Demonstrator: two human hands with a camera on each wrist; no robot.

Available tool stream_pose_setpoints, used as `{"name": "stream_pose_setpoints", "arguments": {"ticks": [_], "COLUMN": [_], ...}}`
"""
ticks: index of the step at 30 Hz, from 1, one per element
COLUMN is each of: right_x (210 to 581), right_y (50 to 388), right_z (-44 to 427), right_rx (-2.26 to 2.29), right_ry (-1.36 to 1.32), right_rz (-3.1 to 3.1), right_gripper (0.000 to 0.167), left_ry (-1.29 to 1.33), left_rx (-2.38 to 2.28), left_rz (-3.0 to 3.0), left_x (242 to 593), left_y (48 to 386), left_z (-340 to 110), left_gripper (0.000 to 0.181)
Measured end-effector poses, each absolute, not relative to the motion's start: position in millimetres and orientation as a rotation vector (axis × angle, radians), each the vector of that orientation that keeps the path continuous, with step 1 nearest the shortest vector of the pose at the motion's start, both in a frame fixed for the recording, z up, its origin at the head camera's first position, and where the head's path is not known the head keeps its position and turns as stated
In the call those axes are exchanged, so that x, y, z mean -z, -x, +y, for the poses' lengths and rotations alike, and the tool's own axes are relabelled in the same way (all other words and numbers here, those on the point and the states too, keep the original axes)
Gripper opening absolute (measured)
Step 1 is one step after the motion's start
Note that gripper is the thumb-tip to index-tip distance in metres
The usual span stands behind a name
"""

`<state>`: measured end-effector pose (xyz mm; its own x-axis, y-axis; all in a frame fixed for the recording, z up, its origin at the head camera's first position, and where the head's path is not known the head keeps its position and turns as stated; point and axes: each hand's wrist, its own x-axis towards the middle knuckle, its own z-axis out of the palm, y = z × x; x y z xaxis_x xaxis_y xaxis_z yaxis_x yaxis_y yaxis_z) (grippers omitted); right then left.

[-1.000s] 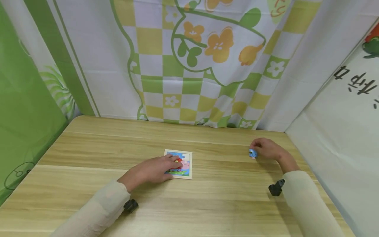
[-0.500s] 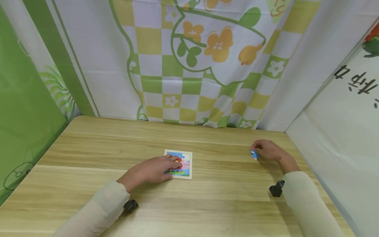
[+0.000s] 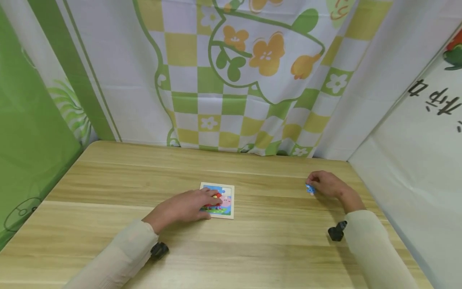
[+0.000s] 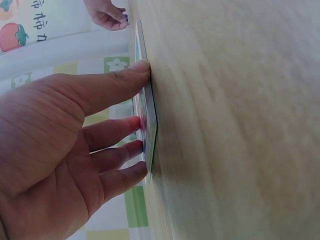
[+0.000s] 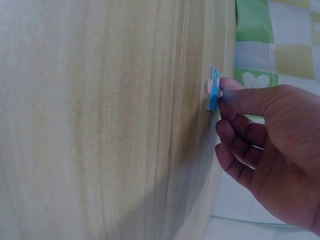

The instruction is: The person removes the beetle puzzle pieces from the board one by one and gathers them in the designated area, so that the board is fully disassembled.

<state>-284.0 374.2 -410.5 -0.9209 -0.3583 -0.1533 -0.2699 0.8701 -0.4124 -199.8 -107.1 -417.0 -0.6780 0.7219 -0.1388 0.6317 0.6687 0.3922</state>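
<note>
A square jigsaw puzzle [image 3: 227, 210] in a pale frame lies on the table, with a cartoon pig picture and a bare pale patch at its upper right corner. My left hand [image 3: 187, 205] rests on its left part with loosely spread fingers, hiding some of the picture. In the left wrist view, that thumb touches the board's edge while the fingertips rest on the picture. Far to the right, my right hand [image 3: 327, 185] pinches a small blue puzzle piece [image 5: 214, 91] between thumb and fingertips. The piece is at the tabletop; whether it touches the wood I cannot tell.
The wooden table [image 3: 252, 249] ends at a green-and-white checked curtain [image 3: 231, 120] behind. A white wall sheet [image 3: 418, 168] stands along the right side and a green one [image 3: 32, 132] along the left. Small black cameras hang at both wrists.
My right hand has shifted slightly right and toward me with the puzzle piece, which has turned a little in its fingertips. The left hand and the board have stayed in place.
</note>
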Motion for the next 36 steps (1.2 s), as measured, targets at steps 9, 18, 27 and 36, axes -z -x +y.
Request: {"name": "stream_pose_setpoints", "arguments": {"ticks": [9, 18, 27, 36], "right_x": [410.8, 408.2, 406.4, 405.3], "right_y": [280.9, 280.1, 280.2, 278.0], "right_z": [372.1, 355.1, 316.6, 260.9], "right_rx": [0.597, 0.679, 0.772, 0.766], "right_ry": [0.501, 0.540, 0.689, 0.967], "right_rz": [2.820, 2.853, 2.864, 2.811], "right_gripper": [0.014, 0.014, 0.010, 0.010], "left_ry": [-1.084, -1.131, -1.139, -1.145], "left_rx": [-0.445, -0.459, -0.461, -0.455], "left_rz": [2.609, 2.627, 2.617, 2.614], "left_x": [417.0, 416.5, 419.0, 418.9], "left_y": [200.1, 200.2, 199.0, 198.8], "left_z": [-105.5, -106.1, -107.1, -108.3], "left_gripper": [0.051, 0.050, 0.051, 0.051]}}
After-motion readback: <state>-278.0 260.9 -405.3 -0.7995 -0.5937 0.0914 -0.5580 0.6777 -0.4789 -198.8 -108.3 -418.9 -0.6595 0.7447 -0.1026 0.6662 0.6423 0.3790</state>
